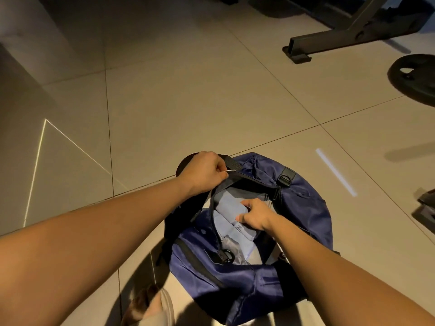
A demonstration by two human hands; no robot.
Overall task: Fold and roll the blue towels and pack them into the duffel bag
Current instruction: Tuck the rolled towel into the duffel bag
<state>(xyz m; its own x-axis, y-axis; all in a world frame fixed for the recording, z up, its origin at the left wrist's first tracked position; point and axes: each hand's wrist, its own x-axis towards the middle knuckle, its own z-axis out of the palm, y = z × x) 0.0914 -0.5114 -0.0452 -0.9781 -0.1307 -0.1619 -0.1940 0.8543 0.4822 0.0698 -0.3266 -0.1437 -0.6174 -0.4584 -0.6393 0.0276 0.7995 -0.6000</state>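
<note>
Dim warm light, hard shadows, wide-angle bending, soft blur at edges.

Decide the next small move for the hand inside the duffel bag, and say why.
Probably press the blue towel deeper into the bag with the right hand. The left hand grips the duffel bag at its rim, holding the mouth open, and the towel lies in the opening under the right hand's curled fingers.

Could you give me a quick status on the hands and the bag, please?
Left hand grips bag at rim, mouth open. Right hand grips towel inside. Nothing blocking.
</note>
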